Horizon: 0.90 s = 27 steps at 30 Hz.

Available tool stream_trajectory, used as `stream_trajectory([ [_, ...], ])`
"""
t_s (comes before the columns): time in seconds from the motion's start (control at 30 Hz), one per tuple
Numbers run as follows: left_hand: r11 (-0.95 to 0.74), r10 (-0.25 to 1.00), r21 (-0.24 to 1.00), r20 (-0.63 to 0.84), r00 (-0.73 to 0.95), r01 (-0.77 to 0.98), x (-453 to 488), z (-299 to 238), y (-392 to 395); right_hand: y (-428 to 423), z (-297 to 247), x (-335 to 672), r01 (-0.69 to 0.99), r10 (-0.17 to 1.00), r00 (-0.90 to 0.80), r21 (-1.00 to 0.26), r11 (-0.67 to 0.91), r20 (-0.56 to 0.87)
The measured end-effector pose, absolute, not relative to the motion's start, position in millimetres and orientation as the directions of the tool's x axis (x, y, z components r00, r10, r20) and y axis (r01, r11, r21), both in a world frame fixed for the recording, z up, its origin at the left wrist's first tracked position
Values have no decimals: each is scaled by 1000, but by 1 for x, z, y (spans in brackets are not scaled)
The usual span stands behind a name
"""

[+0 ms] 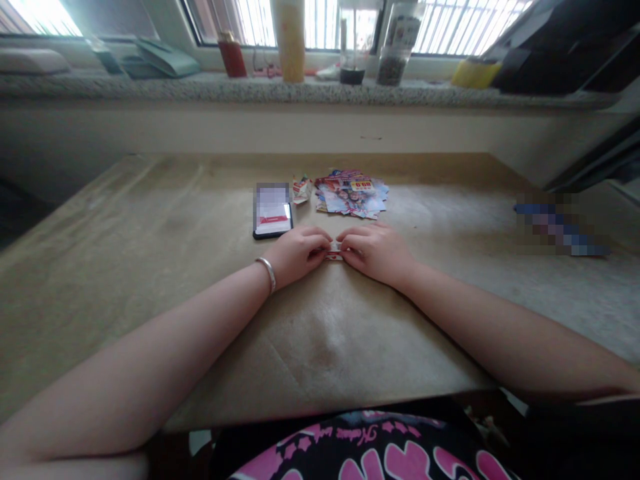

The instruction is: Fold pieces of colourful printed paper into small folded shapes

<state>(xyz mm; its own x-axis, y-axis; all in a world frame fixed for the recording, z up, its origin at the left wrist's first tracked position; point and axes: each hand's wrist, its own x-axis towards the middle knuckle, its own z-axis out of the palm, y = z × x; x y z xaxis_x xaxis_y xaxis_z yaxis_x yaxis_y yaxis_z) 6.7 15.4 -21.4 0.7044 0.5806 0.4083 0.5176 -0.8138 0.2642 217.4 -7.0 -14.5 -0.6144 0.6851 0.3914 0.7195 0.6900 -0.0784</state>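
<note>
My left hand [299,254] and my right hand [373,251] meet at the middle of a brown paper-covered table [150,267]. Both have their fingers curled and pinch a small folded piece of white and red paper [335,251] between them, low against the tabletop. A silver bangle [267,272] is on my left wrist. Just beyond the hands lies a pile of colourful printed paper squares [351,194], with one small folded paper piece [302,190] beside it.
A phone [273,212] with its screen lit lies flat just beyond my left hand. A blurred blue object [560,230] lies at the table's right. Bottles and jars [290,40] stand on the granite windowsill behind.
</note>
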Motion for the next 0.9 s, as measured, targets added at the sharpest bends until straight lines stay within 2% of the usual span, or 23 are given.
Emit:
stream_trajectory([
  [0.23, -863, 500, 138, 375, 781, 486, 6, -13, 9, 0, -14, 222, 637, 589, -717, 7, 771, 372],
  [0.5, -878, 462, 36, 321, 827, 477, 4, -9, 10, -4, -11, 224, 584, 543, -763, 16, 811, 351],
  [0.77, -868, 491, 94, 310, 814, 487, 3, -8, 7, -7, -7, 223, 620, 568, -755, 75, 781, 329],
  [0.9, -857, 510, 96, 302, 805, 507, 4, -7, 6, -9, -10, 220, 672, 618, -698, 32, 740, 362],
])
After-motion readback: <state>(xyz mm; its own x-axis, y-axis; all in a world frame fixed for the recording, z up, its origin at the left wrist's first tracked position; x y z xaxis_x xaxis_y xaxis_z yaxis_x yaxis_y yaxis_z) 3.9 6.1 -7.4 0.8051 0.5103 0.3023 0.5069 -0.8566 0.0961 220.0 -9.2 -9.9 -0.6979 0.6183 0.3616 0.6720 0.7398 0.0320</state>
